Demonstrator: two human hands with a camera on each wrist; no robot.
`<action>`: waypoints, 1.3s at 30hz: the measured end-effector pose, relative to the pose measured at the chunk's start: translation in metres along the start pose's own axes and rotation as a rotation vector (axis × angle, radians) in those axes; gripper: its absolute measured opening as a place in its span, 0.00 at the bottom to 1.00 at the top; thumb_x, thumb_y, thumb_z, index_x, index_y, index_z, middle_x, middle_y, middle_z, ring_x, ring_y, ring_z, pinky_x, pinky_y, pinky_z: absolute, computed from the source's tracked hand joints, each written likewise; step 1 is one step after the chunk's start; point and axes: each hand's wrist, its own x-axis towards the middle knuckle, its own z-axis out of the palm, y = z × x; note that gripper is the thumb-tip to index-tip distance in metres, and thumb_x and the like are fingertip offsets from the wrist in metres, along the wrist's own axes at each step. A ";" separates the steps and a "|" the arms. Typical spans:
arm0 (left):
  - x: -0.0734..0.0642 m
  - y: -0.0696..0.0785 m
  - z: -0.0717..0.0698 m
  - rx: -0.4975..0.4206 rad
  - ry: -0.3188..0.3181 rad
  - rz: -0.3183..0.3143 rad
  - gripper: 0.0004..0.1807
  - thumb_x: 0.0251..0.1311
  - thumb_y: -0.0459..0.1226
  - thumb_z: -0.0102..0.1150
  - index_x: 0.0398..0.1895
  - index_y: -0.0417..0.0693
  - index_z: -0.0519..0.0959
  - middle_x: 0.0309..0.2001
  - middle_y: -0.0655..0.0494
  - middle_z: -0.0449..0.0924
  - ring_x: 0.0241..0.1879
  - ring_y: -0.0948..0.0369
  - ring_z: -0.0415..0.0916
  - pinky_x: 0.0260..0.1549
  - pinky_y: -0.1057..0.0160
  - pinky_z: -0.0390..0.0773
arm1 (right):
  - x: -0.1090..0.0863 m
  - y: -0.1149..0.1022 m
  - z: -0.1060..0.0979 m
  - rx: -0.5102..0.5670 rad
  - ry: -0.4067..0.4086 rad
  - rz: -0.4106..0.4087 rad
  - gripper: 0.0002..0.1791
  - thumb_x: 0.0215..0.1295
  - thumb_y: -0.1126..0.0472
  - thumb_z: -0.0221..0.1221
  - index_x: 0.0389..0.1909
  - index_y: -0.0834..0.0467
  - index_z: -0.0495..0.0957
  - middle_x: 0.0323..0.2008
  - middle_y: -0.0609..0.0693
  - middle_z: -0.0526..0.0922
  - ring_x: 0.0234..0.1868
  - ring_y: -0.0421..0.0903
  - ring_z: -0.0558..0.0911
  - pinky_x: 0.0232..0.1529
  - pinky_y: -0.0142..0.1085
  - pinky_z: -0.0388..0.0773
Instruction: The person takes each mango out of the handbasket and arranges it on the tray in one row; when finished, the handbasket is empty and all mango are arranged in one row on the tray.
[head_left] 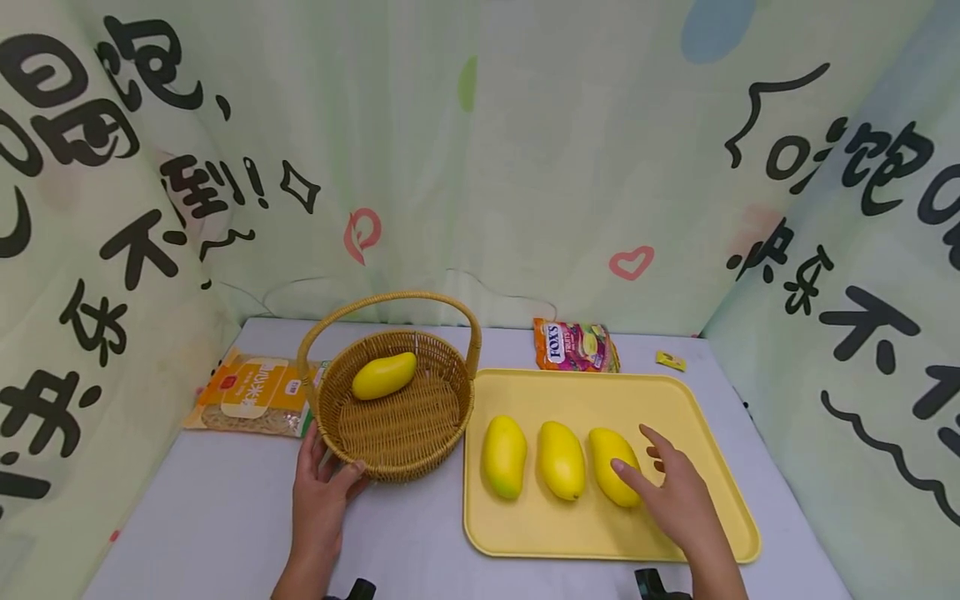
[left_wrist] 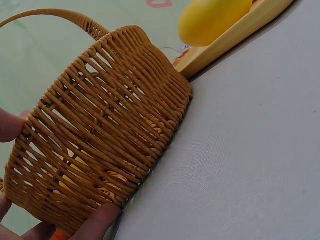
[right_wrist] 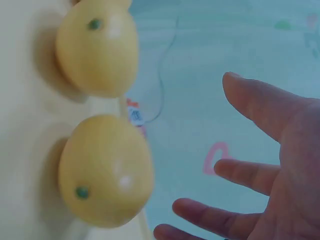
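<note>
A brown wicker basket [head_left: 401, 450] with a tall arched handle stands on the table, one yellow mango [head_left: 384, 376] lying inside it. My left hand [head_left: 324, 483] holds the basket's near left side; in the left wrist view its fingers spread along the woven wall [left_wrist: 100, 120]. Three more mangoes lie in a row on a yellow tray [head_left: 600, 537]: a left one [head_left: 505, 457], a middle one [head_left: 562, 460] and a right one [head_left: 615, 467]. Hovering beside the right mango, my right hand [head_left: 671, 492] has its thumb and fingers apart, with nothing held.
Left of the basket lies an orange-and-clear bag of grain [head_left: 251, 394]. Behind the tray are a purple-and-red candy bag [head_left: 576, 346] and a small yellow packet [head_left: 671, 361]. Printed curtains [head_left: 525, 167] surround the white table [head_left: 405, 550] at the back and sides.
</note>
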 end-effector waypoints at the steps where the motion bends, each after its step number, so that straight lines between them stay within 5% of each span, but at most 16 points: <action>1: 0.000 0.000 0.000 0.002 0.002 -0.001 0.59 0.65 0.23 0.60 0.86 0.81 0.43 0.87 0.58 0.45 0.78 0.50 0.60 0.49 0.63 0.88 | -0.003 -0.003 -0.001 0.015 0.010 -0.014 0.52 0.71 0.35 0.62 0.84 0.57 0.53 0.74 0.72 0.65 0.72 0.73 0.69 0.69 0.68 0.73; 4: -0.001 0.001 0.001 0.007 0.003 -0.004 0.59 0.65 0.23 0.60 0.86 0.81 0.43 0.87 0.58 0.45 0.78 0.50 0.60 0.49 0.62 0.88 | -0.012 -0.017 -0.003 0.060 0.050 -0.093 0.51 0.70 0.36 0.64 0.84 0.55 0.56 0.76 0.68 0.66 0.73 0.69 0.68 0.67 0.67 0.75; 11: 0.001 0.001 0.000 0.014 -0.002 -0.004 0.59 0.65 0.24 0.61 0.86 0.81 0.42 0.87 0.58 0.44 0.78 0.50 0.60 0.50 0.61 0.88 | -0.009 -0.056 0.012 0.172 0.048 -0.451 0.47 0.62 0.45 0.74 0.80 0.46 0.64 0.75 0.57 0.69 0.72 0.62 0.71 0.60 0.61 0.84; 16: 0.003 0.000 0.000 0.019 0.003 -0.009 0.59 0.65 0.24 0.61 0.86 0.81 0.42 0.87 0.58 0.44 0.77 0.49 0.60 0.50 0.61 0.88 | 0.002 -0.094 0.022 0.138 -0.012 -0.639 0.50 0.56 0.42 0.78 0.79 0.39 0.66 0.76 0.51 0.69 0.73 0.57 0.72 0.60 0.58 0.85; 23: 0.003 0.000 0.000 0.015 0.002 -0.008 0.59 0.65 0.24 0.61 0.86 0.81 0.43 0.87 0.58 0.43 0.78 0.48 0.59 0.50 0.61 0.89 | 0.020 -0.145 0.032 -0.001 -0.081 -0.836 0.49 0.55 0.42 0.78 0.78 0.42 0.69 0.77 0.52 0.69 0.74 0.57 0.72 0.69 0.62 0.77; 29: 0.002 0.001 0.001 0.008 0.005 -0.009 0.59 0.65 0.24 0.61 0.86 0.81 0.43 0.87 0.57 0.43 0.79 0.49 0.59 0.49 0.62 0.88 | 0.037 -0.182 0.047 -0.089 -0.190 -0.917 0.47 0.56 0.45 0.78 0.76 0.48 0.71 0.76 0.54 0.69 0.76 0.55 0.70 0.73 0.55 0.75; 39: 0.002 -0.001 0.000 0.019 -0.003 -0.014 0.59 0.66 0.25 0.61 0.85 0.82 0.42 0.87 0.57 0.42 0.79 0.48 0.58 0.50 0.60 0.88 | 0.058 -0.239 0.083 -0.165 -0.320 -0.899 0.48 0.57 0.45 0.78 0.78 0.46 0.68 0.76 0.56 0.69 0.74 0.54 0.71 0.71 0.51 0.78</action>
